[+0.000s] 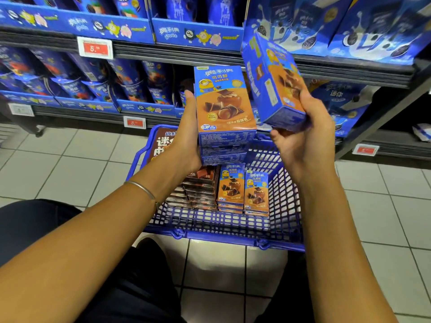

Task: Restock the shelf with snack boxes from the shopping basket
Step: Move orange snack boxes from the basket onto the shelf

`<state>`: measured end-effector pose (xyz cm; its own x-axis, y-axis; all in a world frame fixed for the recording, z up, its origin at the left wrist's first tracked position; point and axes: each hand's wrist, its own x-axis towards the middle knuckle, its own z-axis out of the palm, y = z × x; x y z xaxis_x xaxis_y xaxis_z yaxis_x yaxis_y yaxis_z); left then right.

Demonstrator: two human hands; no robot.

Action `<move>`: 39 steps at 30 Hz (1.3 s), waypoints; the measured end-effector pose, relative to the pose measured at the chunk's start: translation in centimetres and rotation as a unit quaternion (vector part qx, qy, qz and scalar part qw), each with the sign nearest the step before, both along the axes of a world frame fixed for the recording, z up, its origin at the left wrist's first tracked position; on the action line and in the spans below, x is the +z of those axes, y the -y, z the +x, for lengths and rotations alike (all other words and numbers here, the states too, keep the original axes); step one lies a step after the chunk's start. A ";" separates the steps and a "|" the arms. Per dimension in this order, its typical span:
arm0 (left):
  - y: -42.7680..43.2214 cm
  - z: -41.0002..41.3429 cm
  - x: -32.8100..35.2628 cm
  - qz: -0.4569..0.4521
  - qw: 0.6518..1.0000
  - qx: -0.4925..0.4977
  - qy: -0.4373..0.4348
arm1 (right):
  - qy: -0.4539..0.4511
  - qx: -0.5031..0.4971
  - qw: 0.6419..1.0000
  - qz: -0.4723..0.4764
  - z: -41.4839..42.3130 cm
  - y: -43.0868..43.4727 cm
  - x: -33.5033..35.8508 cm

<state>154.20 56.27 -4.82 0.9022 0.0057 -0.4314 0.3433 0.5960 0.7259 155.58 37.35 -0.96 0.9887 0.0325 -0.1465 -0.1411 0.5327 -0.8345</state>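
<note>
The left hand (186, 138) grips a stack of snack boxes (224, 101) upright above the blue shopping basket (233, 237). The right hand (307, 138) has its fingers (305, 99) wrapped round the lower end of a single tilted box (272, 82), in front of the shelf (186, 54). More boxes (242, 190) lie in the basket.

You stand over a floor (70, 164) of pale square tiles with dark grout lines. Three red price tags are in view: one upper left (95, 48), one lower at centre left (134, 122) and one at lower right (365, 150), with a white label (21, 109) at far left. Large blue cookie bags (363, 26) stand at upper right, and smaller blue packs (77, 89) lean in blue display trays (88, 105) at left.
</note>
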 end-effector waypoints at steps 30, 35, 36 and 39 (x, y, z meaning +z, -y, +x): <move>-5.5 1.0 20.2 0.004 0.998 -0.058 -0.033 | -0.056 0.095 0.984 -0.140 1.2 -8.3 17.0; -5.2 -1.1 35.1 -0.023 0.999 -0.030 -0.006 | -0.076 0.111 0.989 -0.059 -0.9 -7.3 32.5; -5.0 -1.6 38.1 -0.015 1.000 -0.020 -0.004 | -0.079 0.129 0.988 -0.034 -1.5 -7.1 35.6; -4.0 -2.8 47.5 0.019 0.999 -0.022 0.017 | -0.085 0.173 0.981 0.000 -2.9 -6.1 44.5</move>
<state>151.43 60.25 42.68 0.9160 -0.0183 -0.4007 0.3432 0.5529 0.7593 152.67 43.47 43.53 0.8794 0.3622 -0.3091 -0.4516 0.4289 -0.7824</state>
